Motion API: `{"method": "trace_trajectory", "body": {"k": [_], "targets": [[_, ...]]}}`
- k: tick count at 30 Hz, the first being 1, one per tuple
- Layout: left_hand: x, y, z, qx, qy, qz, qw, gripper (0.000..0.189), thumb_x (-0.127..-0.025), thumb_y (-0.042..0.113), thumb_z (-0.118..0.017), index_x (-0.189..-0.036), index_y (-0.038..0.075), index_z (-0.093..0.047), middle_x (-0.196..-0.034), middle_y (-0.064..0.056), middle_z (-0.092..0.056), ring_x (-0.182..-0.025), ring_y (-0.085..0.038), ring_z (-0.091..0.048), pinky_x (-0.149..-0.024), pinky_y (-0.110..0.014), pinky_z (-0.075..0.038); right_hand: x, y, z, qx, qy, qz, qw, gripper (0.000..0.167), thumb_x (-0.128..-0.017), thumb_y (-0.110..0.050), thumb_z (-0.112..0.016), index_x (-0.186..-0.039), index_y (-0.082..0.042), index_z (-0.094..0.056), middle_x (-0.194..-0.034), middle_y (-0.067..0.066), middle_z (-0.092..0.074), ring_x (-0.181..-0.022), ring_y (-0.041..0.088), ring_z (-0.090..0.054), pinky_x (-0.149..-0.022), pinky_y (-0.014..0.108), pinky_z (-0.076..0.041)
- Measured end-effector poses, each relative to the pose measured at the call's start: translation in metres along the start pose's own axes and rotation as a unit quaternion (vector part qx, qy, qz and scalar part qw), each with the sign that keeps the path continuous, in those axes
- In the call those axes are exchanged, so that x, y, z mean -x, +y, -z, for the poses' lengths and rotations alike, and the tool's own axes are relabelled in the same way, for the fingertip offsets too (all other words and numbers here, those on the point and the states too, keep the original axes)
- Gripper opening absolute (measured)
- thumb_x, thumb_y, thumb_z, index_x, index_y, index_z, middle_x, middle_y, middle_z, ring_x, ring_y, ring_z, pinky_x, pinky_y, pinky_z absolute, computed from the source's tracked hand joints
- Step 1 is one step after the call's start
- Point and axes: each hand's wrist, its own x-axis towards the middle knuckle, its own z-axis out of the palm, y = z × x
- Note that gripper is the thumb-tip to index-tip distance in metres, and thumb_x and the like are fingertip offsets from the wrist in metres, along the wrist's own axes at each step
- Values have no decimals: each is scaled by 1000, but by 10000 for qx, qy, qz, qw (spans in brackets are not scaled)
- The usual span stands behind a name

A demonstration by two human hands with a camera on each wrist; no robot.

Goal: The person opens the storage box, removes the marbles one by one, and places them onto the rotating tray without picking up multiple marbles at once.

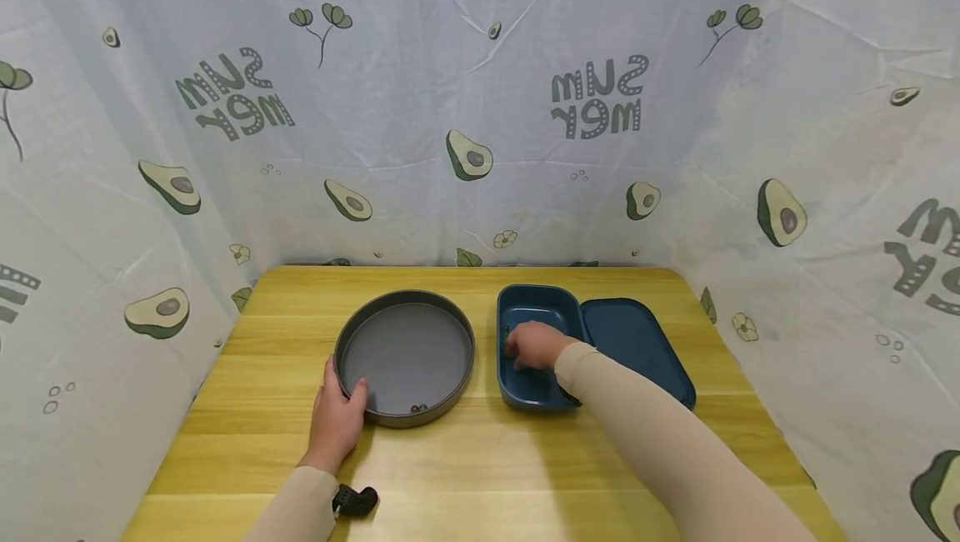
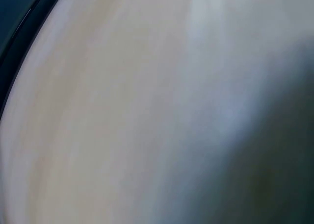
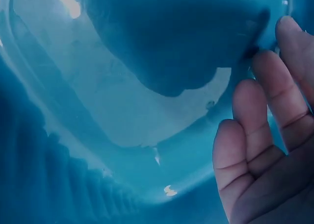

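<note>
A round grey pan [image 1: 408,350] lies on the wooden table, two small dark marbles [image 1: 418,409] near its front inner edge. My left hand [image 1: 337,421] grips its front-left rim, thumb over the inside and fingers along the outer wall. To the right stands a deep blue rectangular container [image 1: 536,396]. Inside it my right hand [image 1: 536,345] reaches toward the left wall, fingertips right by small dark beads [image 1: 506,332]. The right wrist view shows loosely bent fingers [image 3: 250,111] beside the glossy container wall; the thumb is hidden there.
A flat blue lid [image 1: 637,346] lies right of the container, beneath my right forearm. A black wrist device [image 1: 355,501] sits on my left wrist. White printed curtains [image 1: 420,108] surround the table [image 1: 465,475] at its back and sides.
</note>
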Motion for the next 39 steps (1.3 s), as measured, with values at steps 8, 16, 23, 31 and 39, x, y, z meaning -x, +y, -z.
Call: {"method": "trace_trajectory", "body": {"k": [8, 16, 23, 31, 39], "targets": [[-2, 0, 0, -7, 23, -31, 10000, 83, -108, 33, -53, -170, 8, -4, -166, -33, -31, -149, -55, -34, -121, -69, -30, -5, 9, 3, -66, 194, -161, 9997, 11, -88, -13, -85, -94, -18, -78, -96, -3, -75, -85, 14, -64, -86, 37, -59], [-1, -1, -2, -10, -44, -11, 10000, 83, -109, 35, -51, -171, 8, -2, -169, -31, -27, -151, -55, -32, -122, -69, -30, -10, 20, 3, -280, 335, -358, 9984, 17, -86, -14, -86, -81, -16, -70, -85, -3, -69, -76, 15, -58, -74, 32, -52], [-1, -2, -1, 14, 10, 26, 10000, 84, -109, 36, -52, -171, 9, -2, -166, -32, -31, -150, -54, -33, -122, -69, -30, -14, 20, 5, -272, 413, -482, 9976, 26, -87, -13, -86, -78, -15, -62, -76, -3, -54, -73, 17, -50, -71, 31, -42], [-1, -3, -2, 6, -13, 23, 10000, 83, -109, 36, -52, -171, 9, -2, -169, -30, -28, -151, -53, -32, -123, -68, -29, -24, 19, -1, -400, 257, -572, 9972, 15, -87, -18, -87, -99, -16, -79, -102, -1, -77, -89, 14, -67, -90, 38, -59], [-1, -3, -2, -21, 0, 11, 10000, 83, -109, 35, -51, -171, 10, -2, -169, -29, -28, -151, -53, -33, -122, -69, -30, -30, 19, -7, -1115, 194, -592, 9918, 13, -84, -13, -87, -92, -15, -77, -94, -4, -75, -83, 14, -62, -82, 34, -55]]}}
